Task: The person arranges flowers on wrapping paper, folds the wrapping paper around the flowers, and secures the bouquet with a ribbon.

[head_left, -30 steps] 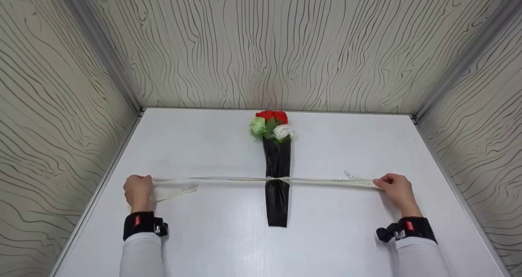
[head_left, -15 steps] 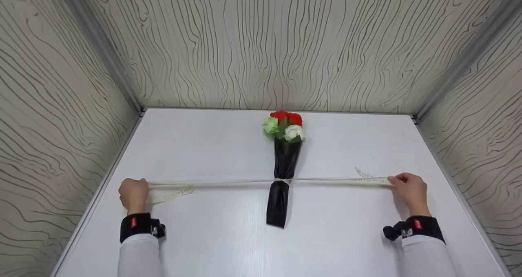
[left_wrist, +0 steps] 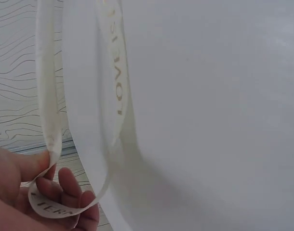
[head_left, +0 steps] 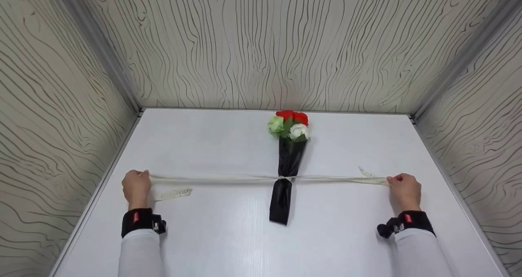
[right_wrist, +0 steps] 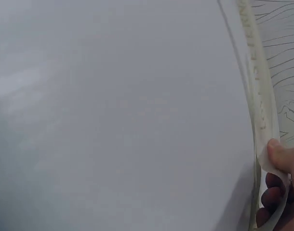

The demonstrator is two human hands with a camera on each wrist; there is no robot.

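Note:
A bouquet (head_left: pixel 288 158) of red, white and light green flowers in black wrapping lies on the white table, tilted slightly to the right at its top. Cream ribbon (head_left: pixel 228 179) with printed letters is tied round the wrapping's narrow middle and stretches out to both sides. My left hand (head_left: pixel 136 186) pinches the left length between thumb and fingers; in the left wrist view the ribbon's tail (left_wrist: pixel 55 208) loops below the thumb. On the other side my right hand (head_left: pixel 405 190) pinches the right length, its short loose end (head_left: pixel 366 172) sticking up beside it.
The white table (head_left: pixel 220 244) is bounded by wood-grain patterned panels (head_left: pixel 261 44) at the back and both sides. Grey metal posts (head_left: pixel 98 44) stand at the corners. Black straps with small cameras (head_left: pixel 393 228) sit on both wrists.
The bouquet has shifted to the right and tilted, and its wrapping has drawn in narrower under the ribbon. My right hand went outward, then slightly back; my left hand moved a little.

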